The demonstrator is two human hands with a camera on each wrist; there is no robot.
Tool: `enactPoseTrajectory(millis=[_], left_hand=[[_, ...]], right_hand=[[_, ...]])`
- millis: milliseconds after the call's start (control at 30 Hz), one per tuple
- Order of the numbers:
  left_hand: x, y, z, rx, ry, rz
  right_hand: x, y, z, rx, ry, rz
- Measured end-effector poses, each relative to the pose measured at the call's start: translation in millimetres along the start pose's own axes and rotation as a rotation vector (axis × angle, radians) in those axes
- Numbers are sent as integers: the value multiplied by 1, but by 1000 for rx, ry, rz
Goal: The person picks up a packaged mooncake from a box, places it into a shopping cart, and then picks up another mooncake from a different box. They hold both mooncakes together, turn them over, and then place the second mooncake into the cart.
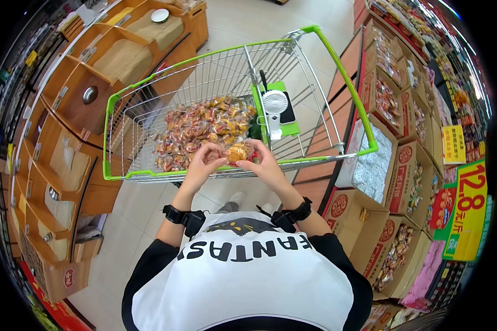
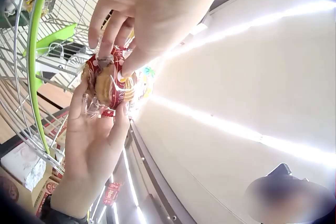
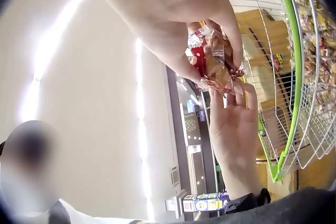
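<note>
Head view: both hands up at the near rail of the shopping cart [image 1: 226, 58], one wrapped pastry [image 1: 237, 153] between them. Clear film with red print, golden ridged piece inside.

Left hand [image 1: 204, 163]: on the packet's left side, fingers bent, thumb and fingertips pinching the wrapper. Partly closed, not a fist.

Right hand [image 1: 266, 166]: same on the right side, fingers curved round the edge, thumb on the near side. Both wrist views confirm contact from both hands. Can't tell exactly how firm either grip is.

Cart: heap of wrapped packets [image 1: 204, 129] in the basket, just beyond the hands and to the left. Right of the heap, green panel [image 1: 284, 129] with white handheld fan [image 1: 274, 107] and a dark flat item [image 1: 287, 115] partly behind it.

Left side: wooden bins [image 1: 66, 160], several with tan contents. White round dish [image 1: 159, 16] at a far bin, metal bowl [image 1: 90, 95] in a nearer one.

Right side: open cardboard boxes [image 1: 395, 226] of wrapped goods, some with red print. Yellow-green price sign [image 1: 469, 212] at far right reads 12.8. Smaller yellow sign [image 1: 454, 145] beyond it.

Black straps [image 1: 183, 218] on both wrists.
</note>
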State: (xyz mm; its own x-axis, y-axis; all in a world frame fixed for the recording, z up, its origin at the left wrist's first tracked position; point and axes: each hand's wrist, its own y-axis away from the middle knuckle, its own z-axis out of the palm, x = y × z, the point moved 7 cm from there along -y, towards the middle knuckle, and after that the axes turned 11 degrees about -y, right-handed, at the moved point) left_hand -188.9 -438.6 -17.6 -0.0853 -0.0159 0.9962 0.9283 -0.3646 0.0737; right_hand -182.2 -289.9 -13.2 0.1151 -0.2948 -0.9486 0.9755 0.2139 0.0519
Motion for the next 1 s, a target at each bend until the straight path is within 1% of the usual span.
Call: enactPoseTrajectory(millis=[67,100,167,200,233,300,367,400,433,500,600,633,700,733,800,833,900,933,967,1000], left_hand=[[-3,4,-15,118,-79,18],[-1,6,-18,131,-81,23],[-5,12,-31,253,-78,-76],[-14,13,-37,206,-56,-104],[-21,14,-45,219,-56,-101],[-44,18,-50,136,134,-254],[-48,21,-58,181,133,-249],[-49,23,-63,214,131,-245],[-54,24,-67,222,135,-248],[-70,31,-82,317,111,-317],[-75,38,-90,330,63,-374],[-74,38,-92,331,66,-373],[-79,42,-96,324,17,-447],[-81,43,-98,326,20,-450],[-82,40,-103,316,-10,-454],[-82,38,-104,317,-8,-457],[-74,32,-114,421,-19,-383],[-68,27,-118,411,-23,-344],[-66,24,-120,409,-22,-346],[-61,21,-125,481,32,-271]], right_hand=[[4,-10,8,-16,7,24],[8,-15,11,-17,13,49],[25,-26,13,-38,48,50],[32,-29,19,-54,-17,113],[37,-32,26,-69,-81,179],[39,-38,39,-101,-116,202],[51,-43,45,-91,-109,314],[57,-47,47,-120,-50,285],[64,-51,48,-126,-49,291],[82,-55,51,-154,12,388],[106,-60,57,-205,-34,404],[110,-61,58,-206,-31,405],[117,-61,59,-200,-1,422],[118,-62,59,-200,0,427],[123,-64,59,-249,26,539],[110,-65,63,-250,26,544],[83,-67,73,-289,23,508],[78,-73,75,-309,-84,351],[75,-73,76,-307,-85,352],[67,-74,75,-279,-53,312]])
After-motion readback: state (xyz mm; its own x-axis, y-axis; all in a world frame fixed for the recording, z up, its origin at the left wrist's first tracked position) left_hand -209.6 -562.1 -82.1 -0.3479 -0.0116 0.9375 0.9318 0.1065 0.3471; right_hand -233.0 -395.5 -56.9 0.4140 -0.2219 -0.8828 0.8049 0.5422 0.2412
